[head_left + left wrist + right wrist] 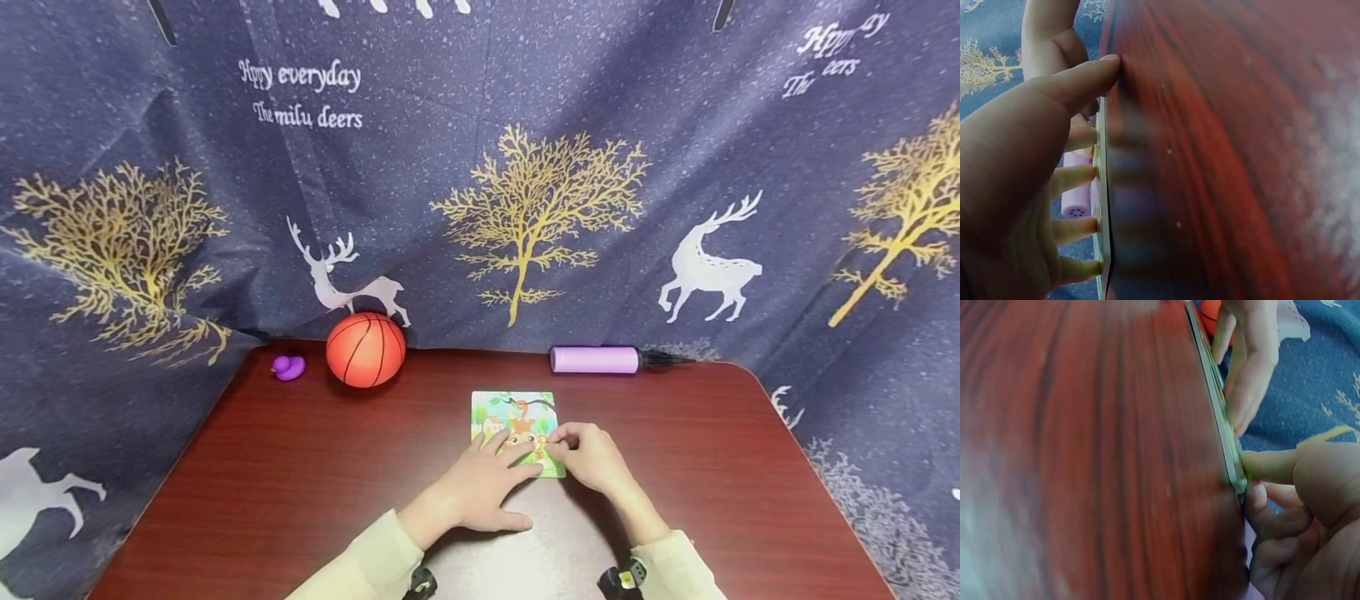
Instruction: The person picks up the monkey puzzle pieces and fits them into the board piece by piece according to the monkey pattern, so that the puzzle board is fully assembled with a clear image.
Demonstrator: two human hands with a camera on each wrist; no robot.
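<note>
A thin, square puzzle board (513, 406) with a bright cartoon animal picture lies flat on the table. My left hand (483, 486) rests on its lower left part with fingers spread, and the fingertips (1088, 225) press its face in the left wrist view. The left thumb points away from the board, over the tabletop. At the board's right edge, my right hand (592, 456) has curled fingers and pinches the edge with thumb and forefinger. The right wrist view shows the right thumb (1269, 467) against the board's edge (1225, 450). Both hands hide parts of the picture.
On the dark red wooden table (300, 492), an orange basketball (366, 350) and a purple rubber duck (288, 367) stand at the back left. A lilac hand pump (595, 360) with a black end lies at the back right. Behind hangs a blue patterned cloth (420, 167).
</note>
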